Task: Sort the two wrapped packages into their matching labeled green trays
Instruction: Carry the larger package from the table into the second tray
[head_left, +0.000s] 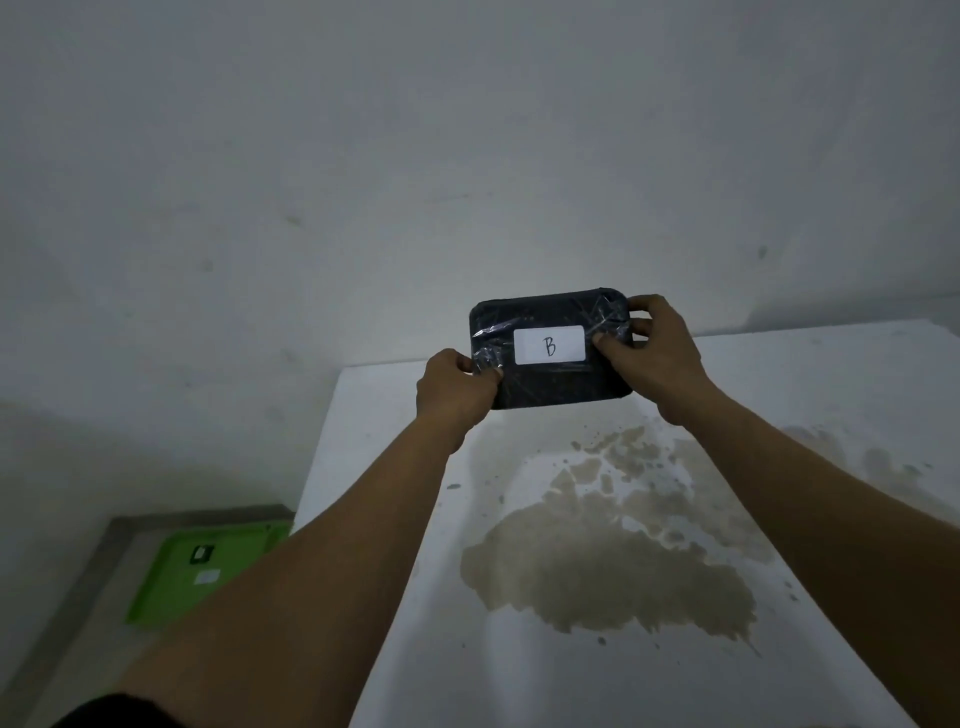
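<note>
Fingers of both the left hand (454, 392) and right hand (652, 353) clamp the dark wrapped package (550, 348), label B between them; far below-left, a green tray (208, 571), arm-cut, label unreadable.

the green tray (208, 571) at the lower left of the frame is partly covered by the left forearm, and its two small labels are too small and dim to read. the package (550, 349) has its lower left corner hidden behind the left hand (454, 395) and its right end behind the fingers (621, 345) of the right hand (657, 364). the desk (831, 374) runs off the right and bottom edges.
</note>
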